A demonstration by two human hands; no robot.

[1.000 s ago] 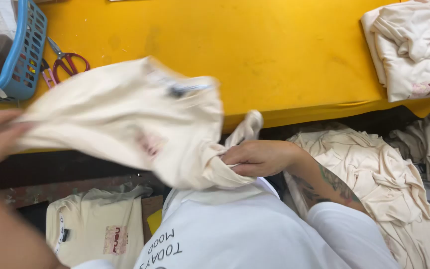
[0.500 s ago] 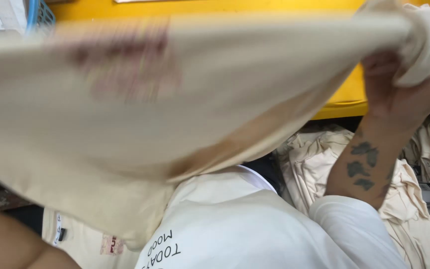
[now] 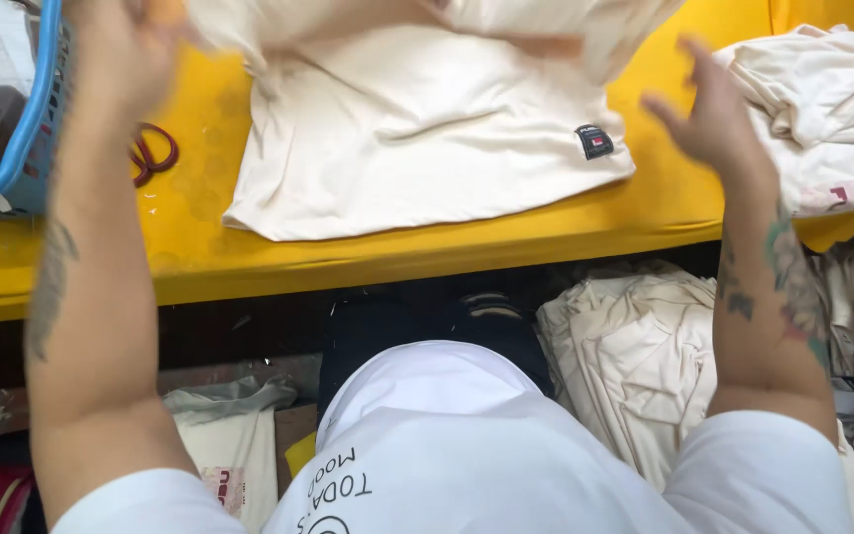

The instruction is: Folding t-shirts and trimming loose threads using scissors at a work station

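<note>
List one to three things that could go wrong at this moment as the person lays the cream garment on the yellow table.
1. The garment lies close to the front edge of the table, so it might slide off onto the piles below.
2. The right hand is open and off the cloth while the left hand grips it, so it may settle crooked.
3. The red scissors lie beside the garment's left edge and could snag it.

Cream garment [image 3: 417,148]: soft matt cloth, small woven label at 4 o'clock. Yellow table [image 3: 249,262]: smooth, slightly glossy. Blue basket [image 3: 22,129], 9 o'clock: plastic mesh.
</note>
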